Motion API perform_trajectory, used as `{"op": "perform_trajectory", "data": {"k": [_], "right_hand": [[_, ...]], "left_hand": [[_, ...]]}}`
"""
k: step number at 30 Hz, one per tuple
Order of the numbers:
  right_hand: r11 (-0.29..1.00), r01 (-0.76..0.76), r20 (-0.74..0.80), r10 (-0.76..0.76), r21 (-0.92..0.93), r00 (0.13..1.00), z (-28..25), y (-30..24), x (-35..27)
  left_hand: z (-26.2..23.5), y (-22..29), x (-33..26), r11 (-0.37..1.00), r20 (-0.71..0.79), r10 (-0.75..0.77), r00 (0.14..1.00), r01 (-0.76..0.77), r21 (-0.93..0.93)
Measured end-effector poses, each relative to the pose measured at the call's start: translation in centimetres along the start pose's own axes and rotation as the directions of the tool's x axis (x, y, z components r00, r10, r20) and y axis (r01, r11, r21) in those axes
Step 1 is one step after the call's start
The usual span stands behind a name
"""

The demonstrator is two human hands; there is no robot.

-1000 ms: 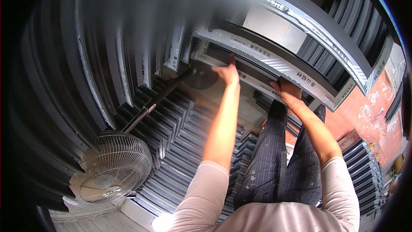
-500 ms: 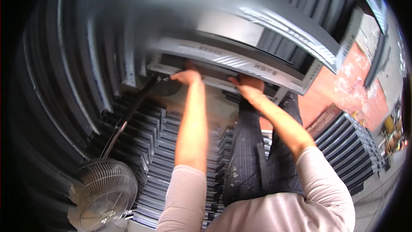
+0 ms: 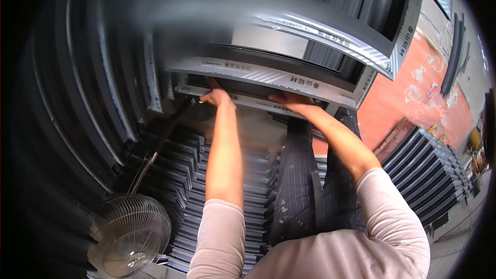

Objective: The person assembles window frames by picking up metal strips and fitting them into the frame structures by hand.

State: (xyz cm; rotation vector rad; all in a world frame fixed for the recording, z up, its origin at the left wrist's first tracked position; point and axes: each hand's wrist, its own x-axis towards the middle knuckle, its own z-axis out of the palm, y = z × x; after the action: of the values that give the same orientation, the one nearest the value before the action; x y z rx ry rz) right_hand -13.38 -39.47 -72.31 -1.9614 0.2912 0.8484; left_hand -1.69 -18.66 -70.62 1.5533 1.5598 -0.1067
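Metal window frames in dark grey, with white printed protective film on their edges, are stacked ahead of me. My left hand (image 3: 219, 97) is wrapped on the bar of the lowest frame (image 3: 253, 102), thumb toward the left end, some fingers hidden behind it. Farther right, my right hand (image 3: 294, 102) grips the same bar, its fingertips partly tucked into the dark gap. Just above both hands lies the film-covered edge of another frame (image 3: 268, 76). A higher frame (image 3: 330, 35) overhangs that one. The far upper left of the stack is blurred.
Long dark profiles (image 3: 106, 67) stand along the left. A wire-caged fan (image 3: 135, 235) is at lower left. Short cut profiles (image 3: 219, 222) lie piled below my arms. Another profile stack (image 3: 426, 168) sits at right, beside an orange-red floor patch (image 3: 398, 103).
The view has turned slightly, and the frames and my left hand appear a little farther left. My right hand reaches slightly deeper under the edge above. Both hands stay on the lowest frame.
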Motion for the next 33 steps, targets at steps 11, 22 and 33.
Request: {"op": "perform_trajectory", "data": {"k": [11,22,33], "right_hand": [[0.820,0.275,-0.151,-0.396,-0.503,0.906,-1.1,-1.0,-3.8],[0.950,0.095,-0.293,-0.185,-0.297,0.938,-2.8,-2.4,-2.8],[0.837,0.524,0.000,-0.531,-0.156,0.848,-8.5,-9.4,-23.2]], "left_hand": [[-5.8,-1.3,-1.0,0.982,0.223,0.140,0.965,-0.164,0.095],[-6.4,-8.9,-12.7,0.999,0.465,0.011,0.885,0.015,-0.052],[-15.3,-2.2,-28.8,0.929,0.603,0.169,0.780,0.077,-0.361]]}}
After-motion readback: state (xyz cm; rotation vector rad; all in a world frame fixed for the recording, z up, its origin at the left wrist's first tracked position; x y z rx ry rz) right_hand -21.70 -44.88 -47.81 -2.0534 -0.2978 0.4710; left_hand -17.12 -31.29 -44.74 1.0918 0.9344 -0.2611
